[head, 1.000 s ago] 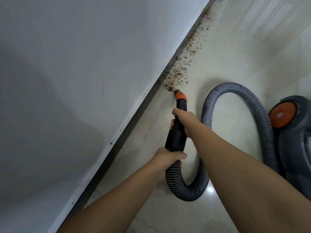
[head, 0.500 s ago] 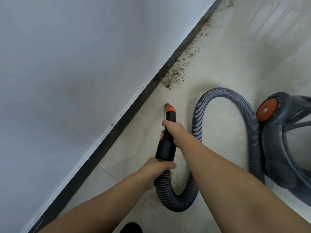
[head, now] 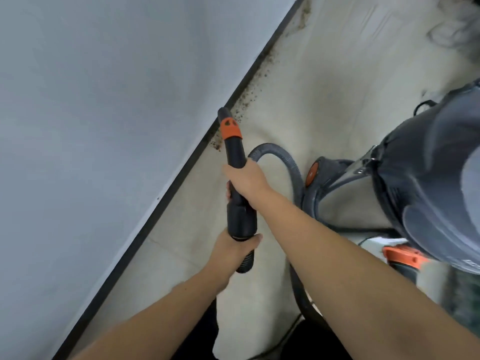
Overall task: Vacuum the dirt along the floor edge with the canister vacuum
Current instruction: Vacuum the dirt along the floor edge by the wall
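Note:
I hold a black vacuum nozzle (head: pixel 235 157) with an orange collar, raised off the floor and pointing up along the wall edge. My right hand (head: pixel 245 178) grips its middle. My left hand (head: pixel 235 246) grips the lower end where the ribbed hose joins. Brown dirt (head: pixel 246 97) lies scattered along the dark baseboard (head: pixel 168 188), beside and beyond the nozzle tip. The grey hose (head: pixel 285 158) loops to the grey canister vacuum (head: pixel 428 183) at the right, which has an orange button.
A pale grey wall (head: pixel 104 113) fills the left half. The cream tiled floor (head: pixel 324 87) runs to the upper right. An orange-collared attachment (head: pixel 402 257) sits low on the right beside the canister. Dark clothing shows at the bottom edge.
The nozzle has lifted from the floor and moved forward, closer to the baseboard dirt. The view has pulled back and the canister now looms larger on the right.

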Demonstrator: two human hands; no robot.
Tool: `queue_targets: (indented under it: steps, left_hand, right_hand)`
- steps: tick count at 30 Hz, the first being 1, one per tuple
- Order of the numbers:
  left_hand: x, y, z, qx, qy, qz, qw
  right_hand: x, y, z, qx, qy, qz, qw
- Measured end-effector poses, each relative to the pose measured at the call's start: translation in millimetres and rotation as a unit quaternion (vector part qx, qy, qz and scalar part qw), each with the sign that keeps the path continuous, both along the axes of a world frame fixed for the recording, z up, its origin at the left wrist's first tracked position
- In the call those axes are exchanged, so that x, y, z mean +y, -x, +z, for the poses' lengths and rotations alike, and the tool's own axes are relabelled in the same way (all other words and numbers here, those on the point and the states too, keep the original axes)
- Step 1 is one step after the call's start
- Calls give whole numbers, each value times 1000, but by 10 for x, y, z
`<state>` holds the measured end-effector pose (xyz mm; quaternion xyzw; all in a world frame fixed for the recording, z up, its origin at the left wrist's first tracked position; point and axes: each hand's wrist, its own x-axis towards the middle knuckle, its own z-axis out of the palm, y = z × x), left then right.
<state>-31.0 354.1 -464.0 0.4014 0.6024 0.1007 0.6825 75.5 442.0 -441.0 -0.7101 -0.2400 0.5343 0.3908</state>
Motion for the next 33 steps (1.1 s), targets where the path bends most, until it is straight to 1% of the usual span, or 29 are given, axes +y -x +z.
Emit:
queue_targets:
  steps: [3,5,8,11,14,17,20,23,25,29,33]
  left_hand:
    - [-11,-204,821,-34,-24,-17,999]
    - [46,-359,1411,-51,-58,-32,997]
    - [179,-583,2232,-49,-130,-75,988]
    - [328,-778,2929,-50,-178,-120,975]
    - [399,-931,3431,-57,-214,-161,962]
    - [389,-1073,3724,-59,-233,-182,953]
    - [321,-1194,3869,-62,-230,-191,952]
    - [268,-1262,3948,-76,-219,-174,957]
    - [304,-1277,3943,-68,-205,-163,963]
    - [658,-1276,3880,-47,-182,-161,969]
    - [1223,-1291,3855,-52,-150,-173,972]
  right_hand:
    - [-74,-201,906,-34,-24,12,999]
    - [-85,-347,1564,-47,-48,8,998]
    - [-62,-588,2529,-59,-88,-4,994]
    - [-19,-869,3288,-44,-113,-43,992]
    - [-42,-1113,3800,-8,-132,-94,987]
    - [-148,-1311,4076,-14,-136,-118,984]
    - [-234,-1442,4217,-23,-133,-121,983]
    - [-224,-1470,4303,-34,-141,-92,985]
    - [-157,-1445,4307,-42,-143,-74,986]
    - [201,-1385,4219,-56,-121,-62,989]
    - [732,-1445,4131,-34,-94,-81,992]
